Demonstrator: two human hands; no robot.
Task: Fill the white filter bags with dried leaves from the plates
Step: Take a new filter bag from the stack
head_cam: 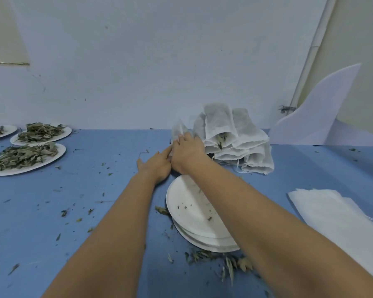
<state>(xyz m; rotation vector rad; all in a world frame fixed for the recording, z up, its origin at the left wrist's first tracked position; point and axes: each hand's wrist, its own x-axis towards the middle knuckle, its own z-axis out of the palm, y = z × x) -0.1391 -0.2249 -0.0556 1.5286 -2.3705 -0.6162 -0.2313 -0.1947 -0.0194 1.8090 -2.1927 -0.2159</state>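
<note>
Just the one view for you here: a wide-angle cam on your head, looking forward and down across the blue worktop (95,211) to the pale wall (138,61) behind it. It sits close in, your left arm (116,222) and right arm (267,211) running up from the bottom edge toward mid-frame.

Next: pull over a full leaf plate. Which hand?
Left, probably: the left hand lies closer to the nearest leaf plate, off to the left, and the right hand holds the filter bag.
</note>
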